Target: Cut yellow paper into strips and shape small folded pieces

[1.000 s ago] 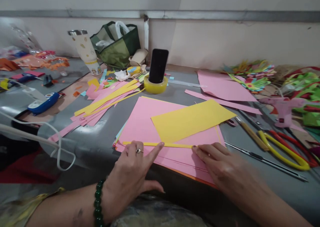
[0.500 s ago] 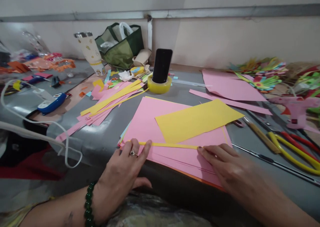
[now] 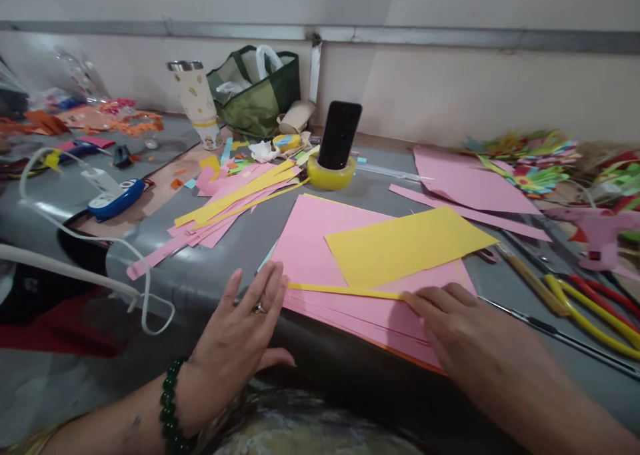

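A narrow folded yellow paper strip lies across a stack of pink paper sheets at the table's front edge. My left hand, with a ring and a green bead bracelet, rests its outstretched fingers at the stack's left side, over the strip's left end. The fingers of my right hand are closed on the strip's right end, with the fingertips partly hidden. Just behind the strip, a wider yellow paper rectangle lies on the pink sheets.
A phone leans upright in a yellow tape roll. Cut paper strips lie to the left. On the right are yellow-handled scissors, a paper knife and a pink glue gun. A white cable hangs over the left edge.
My left hand's fingers have straightened and spread, lifting from their bent press on the strip and shifting left to its end. My right hand stays at the right end. The view has shifted slightly.
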Demonstrator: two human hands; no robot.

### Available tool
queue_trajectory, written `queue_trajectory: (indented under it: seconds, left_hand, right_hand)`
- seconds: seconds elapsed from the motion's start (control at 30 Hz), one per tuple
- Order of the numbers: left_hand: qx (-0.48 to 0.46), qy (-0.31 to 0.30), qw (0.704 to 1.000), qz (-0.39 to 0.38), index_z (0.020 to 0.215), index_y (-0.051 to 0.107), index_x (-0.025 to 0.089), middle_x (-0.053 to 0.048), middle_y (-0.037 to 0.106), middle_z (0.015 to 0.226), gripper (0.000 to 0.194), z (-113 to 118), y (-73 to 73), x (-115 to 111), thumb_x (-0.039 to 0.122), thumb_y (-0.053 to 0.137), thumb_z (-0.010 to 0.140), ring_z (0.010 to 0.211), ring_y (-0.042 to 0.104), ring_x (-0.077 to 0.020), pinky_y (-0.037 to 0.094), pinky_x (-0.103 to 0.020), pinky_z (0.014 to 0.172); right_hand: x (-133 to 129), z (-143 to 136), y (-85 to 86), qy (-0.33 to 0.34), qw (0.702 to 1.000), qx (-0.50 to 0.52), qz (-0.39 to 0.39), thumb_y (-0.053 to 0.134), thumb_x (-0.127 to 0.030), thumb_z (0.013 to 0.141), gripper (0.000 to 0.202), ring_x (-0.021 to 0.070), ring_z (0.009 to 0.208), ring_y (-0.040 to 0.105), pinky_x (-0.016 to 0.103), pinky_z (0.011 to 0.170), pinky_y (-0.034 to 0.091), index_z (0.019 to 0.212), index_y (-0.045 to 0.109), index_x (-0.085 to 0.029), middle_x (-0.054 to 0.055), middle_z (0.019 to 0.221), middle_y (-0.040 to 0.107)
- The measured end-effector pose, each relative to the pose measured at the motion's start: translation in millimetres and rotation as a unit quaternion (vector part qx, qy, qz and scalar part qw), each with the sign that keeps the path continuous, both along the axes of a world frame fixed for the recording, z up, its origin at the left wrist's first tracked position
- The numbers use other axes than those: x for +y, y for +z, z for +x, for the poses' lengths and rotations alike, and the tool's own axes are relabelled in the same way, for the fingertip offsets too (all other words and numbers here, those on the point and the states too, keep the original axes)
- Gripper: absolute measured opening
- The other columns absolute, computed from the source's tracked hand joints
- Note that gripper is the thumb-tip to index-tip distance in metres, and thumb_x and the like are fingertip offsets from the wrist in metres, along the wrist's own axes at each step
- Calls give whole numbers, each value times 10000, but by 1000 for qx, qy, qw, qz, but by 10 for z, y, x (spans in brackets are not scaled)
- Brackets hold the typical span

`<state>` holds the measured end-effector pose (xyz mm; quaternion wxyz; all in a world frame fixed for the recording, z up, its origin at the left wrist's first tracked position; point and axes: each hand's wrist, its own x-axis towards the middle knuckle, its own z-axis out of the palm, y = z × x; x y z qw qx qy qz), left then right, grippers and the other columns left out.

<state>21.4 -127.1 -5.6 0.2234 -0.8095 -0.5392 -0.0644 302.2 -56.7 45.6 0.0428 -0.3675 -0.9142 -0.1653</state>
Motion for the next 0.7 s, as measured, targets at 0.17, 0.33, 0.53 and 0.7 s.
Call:
queue_trajectory:
  seconds: [0.17,0.33,0.53,0.7]
  left_hand:
    - [-1,-15,999,-31,1327,466,57,-155,423,1409,932,14,1,28,745,498,700,1340,304,-285,204,-460,1101]
    - [-34,-12,998,-57,1356,436,108,-99,420,1421,899,-40,5,28,740,479,719,1332,327,-276,184,-475,1115]
    - [-91,-20,994,-52,1325,488,167,-77,411,1426,845,-160,25,60,767,394,738,1302,369,-302,53,-511,1120]
    - [-107,-2,994,-38,1277,548,184,-116,443,1401,813,-177,-19,43,774,353,752,1285,384,-343,59,-539,1099]
  right_hand:
    - [-73,-612,-22,66,996,-11,-52,480,-17,758,514,222,854,576,323,674,531,1246,529,-172,98,1020,653]
    - [-50,-767,-109,76,995,-2,-70,485,-12,756,417,231,865,555,348,720,529,1135,587,-152,112,1012,635]
    - [-36,-405,-145,54,999,-1,6,422,24,735,465,248,983,571,370,772,538,1141,594,-125,175,1218,576]
    - [-6,-71,-175,-3,999,-34,25,412,-24,800,424,249,1000,590,381,777,541,1154,606,-152,164,1279,550]
